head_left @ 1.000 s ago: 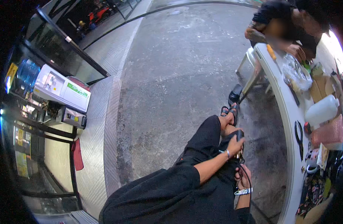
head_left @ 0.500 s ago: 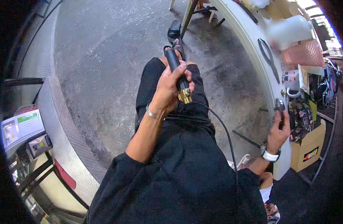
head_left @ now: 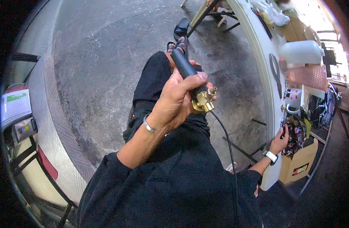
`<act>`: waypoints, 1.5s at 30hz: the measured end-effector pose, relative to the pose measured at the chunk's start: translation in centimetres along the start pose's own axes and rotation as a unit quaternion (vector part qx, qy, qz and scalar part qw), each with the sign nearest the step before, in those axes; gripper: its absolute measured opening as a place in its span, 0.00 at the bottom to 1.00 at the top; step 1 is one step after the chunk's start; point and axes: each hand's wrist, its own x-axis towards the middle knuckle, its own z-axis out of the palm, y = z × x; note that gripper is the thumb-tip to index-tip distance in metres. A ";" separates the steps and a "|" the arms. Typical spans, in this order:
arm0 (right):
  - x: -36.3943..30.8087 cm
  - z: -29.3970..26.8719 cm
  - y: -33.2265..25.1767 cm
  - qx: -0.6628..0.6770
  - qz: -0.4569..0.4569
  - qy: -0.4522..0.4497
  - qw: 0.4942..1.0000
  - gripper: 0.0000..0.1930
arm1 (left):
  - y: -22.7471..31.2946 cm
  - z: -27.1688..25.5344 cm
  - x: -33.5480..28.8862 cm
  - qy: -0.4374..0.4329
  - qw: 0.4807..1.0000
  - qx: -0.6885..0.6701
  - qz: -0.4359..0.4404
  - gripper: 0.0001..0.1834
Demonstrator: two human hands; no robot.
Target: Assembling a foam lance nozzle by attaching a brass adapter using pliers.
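My left hand (head_left: 174,93) is wrapped round a black cylinder (head_left: 184,65) above my lap, thumb across its side. A brass fitting (head_left: 203,102) with a short stub sits at the cylinder's near end. A thin black cable (head_left: 228,138) runs down from beside the fitting; whether it joins it, I cannot tell. My right hand (head_left: 279,143), with a white watch at the wrist, is at the right edge of the white table (head_left: 261,57). Its fingers are closed on a small dark shiny piece (head_left: 284,131), partly hidden.
Dark long-handled pliers (head_left: 275,74) lie on the table, beside a translucent jug (head_left: 303,52) and pink bubble wrap (head_left: 308,76). A cardboard box (head_left: 294,165) stands beyond my right hand. At left are a patterned bench-like surface (head_left: 53,121) and papers (head_left: 17,106).
The cylinder has turned in my left hand, so the brass fitting's side stub shows. My right hand has drawn slightly nearer along the table edge. The whole view has shifted.
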 end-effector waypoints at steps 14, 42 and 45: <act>-2.7 0.5 -14.3 0.203 -0.098 -0.032 0.974 0.06 | -0.6 0.8 -0.9 0.032 0.989 0.136 0.046 0.40; 1.7 1.3 -14.4 0.228 -0.080 -0.034 0.970 0.08 | 3.7 -3.7 -2.8 0.042 0.942 0.213 0.255 0.35; 0.0 1.4 -17.3 0.319 -0.096 -0.121 0.935 0.08 | 3.4 -2.8 -3.3 -0.006 0.933 0.240 0.269 0.32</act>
